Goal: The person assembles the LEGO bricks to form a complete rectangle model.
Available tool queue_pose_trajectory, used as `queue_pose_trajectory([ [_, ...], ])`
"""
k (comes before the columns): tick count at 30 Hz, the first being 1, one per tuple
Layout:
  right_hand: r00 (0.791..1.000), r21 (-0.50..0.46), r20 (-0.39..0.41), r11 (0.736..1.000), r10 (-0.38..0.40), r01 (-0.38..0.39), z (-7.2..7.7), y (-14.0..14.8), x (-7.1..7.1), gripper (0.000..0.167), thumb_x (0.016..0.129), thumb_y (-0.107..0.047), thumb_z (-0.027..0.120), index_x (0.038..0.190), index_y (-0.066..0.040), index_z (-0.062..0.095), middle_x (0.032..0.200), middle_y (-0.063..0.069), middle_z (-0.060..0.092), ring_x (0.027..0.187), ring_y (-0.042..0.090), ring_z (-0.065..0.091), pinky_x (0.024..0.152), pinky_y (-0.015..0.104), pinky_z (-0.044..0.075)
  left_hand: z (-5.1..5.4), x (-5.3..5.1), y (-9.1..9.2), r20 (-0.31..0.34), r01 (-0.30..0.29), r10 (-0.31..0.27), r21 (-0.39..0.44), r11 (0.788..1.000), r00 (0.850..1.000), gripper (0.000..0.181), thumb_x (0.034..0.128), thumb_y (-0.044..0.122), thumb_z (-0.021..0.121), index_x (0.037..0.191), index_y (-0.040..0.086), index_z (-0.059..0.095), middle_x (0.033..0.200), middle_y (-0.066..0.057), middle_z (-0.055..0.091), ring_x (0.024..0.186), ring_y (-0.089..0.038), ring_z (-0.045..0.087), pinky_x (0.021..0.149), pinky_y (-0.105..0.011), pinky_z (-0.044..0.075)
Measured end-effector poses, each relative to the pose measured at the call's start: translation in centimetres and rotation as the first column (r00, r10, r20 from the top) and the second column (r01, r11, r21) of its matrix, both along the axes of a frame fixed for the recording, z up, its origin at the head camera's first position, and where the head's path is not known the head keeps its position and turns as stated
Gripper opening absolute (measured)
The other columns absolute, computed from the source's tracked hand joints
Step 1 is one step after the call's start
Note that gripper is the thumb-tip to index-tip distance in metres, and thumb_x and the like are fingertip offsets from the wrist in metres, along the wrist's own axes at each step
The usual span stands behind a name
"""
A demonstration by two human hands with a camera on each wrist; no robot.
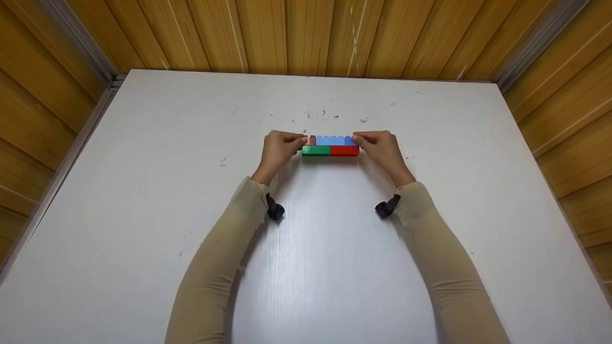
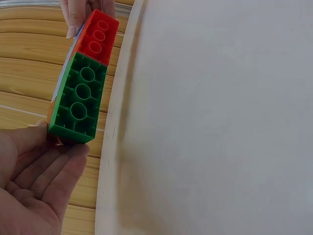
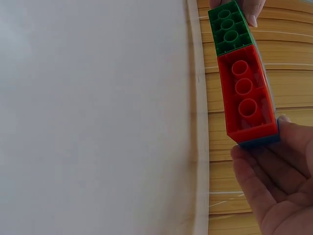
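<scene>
Both hands hold a joined bar of toy building bricks by its ends, lifted off the table with its hollow underside showing in both wrist views. Its lower row is a green brick (image 1: 315,151) on the left beside a red brick (image 1: 344,151). On top run an orange-brown brick (image 1: 311,140), a light blue brick (image 1: 330,140) and a darker blue brick (image 3: 259,142) at the right end. The left hand (image 1: 280,152) pinches the orange-brown end between thumb and fingers. At the opposite end, the right hand (image 1: 384,152) pinches the blue brick.
A white table (image 1: 334,267) with small dark scuffs lies beneath the arms. Wood-slat walls (image 1: 306,38) enclose its back and sides. Each wrist carries a small black camera (image 1: 275,210).
</scene>
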State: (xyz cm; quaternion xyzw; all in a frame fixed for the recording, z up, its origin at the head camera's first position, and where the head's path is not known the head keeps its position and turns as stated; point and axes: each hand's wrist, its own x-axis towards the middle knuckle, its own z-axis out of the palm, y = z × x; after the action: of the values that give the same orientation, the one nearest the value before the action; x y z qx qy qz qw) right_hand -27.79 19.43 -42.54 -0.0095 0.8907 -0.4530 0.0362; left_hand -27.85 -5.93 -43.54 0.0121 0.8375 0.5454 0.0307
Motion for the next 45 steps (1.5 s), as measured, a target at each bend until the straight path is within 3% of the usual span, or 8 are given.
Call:
queue_pose_trajectory([
  [9, 0.998, -0.013, 0.047, 0.999, -0.038, 0.038, -0.2, -0.1, -0.7, 0.037, 0.094, -0.032, 0.062, 0.123, -0.009, 0.067, 0.128, 0.009, 0.064, 0.125, 0.022, 0.054, 0.105, 0.037, 0.044, -0.4, -0.7, 0.4, 0.053, -0.04, 0.04, -0.014, 0.999, 0.998, 0.024, 0.0887, 0.027, 0.069, 0.104, 0.009, 0.076, 0.102, -0.005, 0.073, 0.079, -0.014, 0.064, 0.067, -0.021, 0.052],
  [15, 0.998, -0.012, 0.047, 0.999, -0.047, 0.047, -0.4, -0.1, -1.1, 0.038, 0.093, -0.033, 0.062, 0.121, -0.007, 0.068, 0.126, 0.011, 0.065, 0.124, 0.021, 0.055, 0.105, 0.036, 0.044, -0.6, -0.9, 0.6, 0.041, -0.052, 0.053, -0.01, 0.999, 0.998, 0.022, 0.0886, 0.025, 0.069, 0.1, 0.007, 0.077, 0.103, -0.007, 0.074, 0.077, -0.011, 0.066, 0.067, -0.021, 0.054],
  [32, 0.994, -0.01, 0.101, 0.999, -0.042, 0.043, -0.7, 0.0, -2.0, 0.037, 0.093, -0.033, 0.063, 0.119, -0.008, 0.069, 0.126, 0.01, 0.065, 0.117, 0.019, 0.056, 0.102, 0.035, 0.046, -0.8, -1.8, 0.8, 0.093, -0.05, 0.052, -0.026, 0.998, 0.994, 0.023, 0.0896, 0.023, 0.068, 0.104, 0.006, 0.076, 0.111, -0.008, 0.072, 0.083, -0.008, 0.062, 0.065, -0.018, 0.05],
  [39, 0.992, -0.017, 0.117, 0.999, -0.046, 0.048, -0.8, 0.1, -2.1, 0.036, 0.093, -0.032, 0.063, 0.119, -0.007, 0.069, 0.124, 0.01, 0.066, 0.104, 0.016, 0.061, 0.093, 0.031, 0.05, -0.7, -1.9, 1.0, 0.16, -0.043, 0.046, -0.02, 0.999, 0.986, 0.025, 0.0897, 0.022, 0.068, 0.109, 0.007, 0.074, 0.116, -0.007, 0.07, 0.087, -0.007, 0.062, 0.069, -0.018, 0.053],
  [45, 0.992, -0.029, 0.117, 0.998, -0.044, 0.047, -0.9, 0.1, -2.1, 0.035, 0.092, -0.032, 0.064, 0.117, -0.008, 0.07, 0.122, 0.01, 0.066, 0.103, 0.016, 0.061, 0.094, 0.031, 0.049, -0.9, -2.0, 1.0, 0.14, -0.035, 0.039, -0.03, 0.999, 0.989, 0.027, 0.0892, 0.023, 0.069, 0.11, 0.006, 0.073, 0.116, -0.008, 0.069, 0.097, -0.011, 0.061, 0.079, -0.022, 0.053],
])
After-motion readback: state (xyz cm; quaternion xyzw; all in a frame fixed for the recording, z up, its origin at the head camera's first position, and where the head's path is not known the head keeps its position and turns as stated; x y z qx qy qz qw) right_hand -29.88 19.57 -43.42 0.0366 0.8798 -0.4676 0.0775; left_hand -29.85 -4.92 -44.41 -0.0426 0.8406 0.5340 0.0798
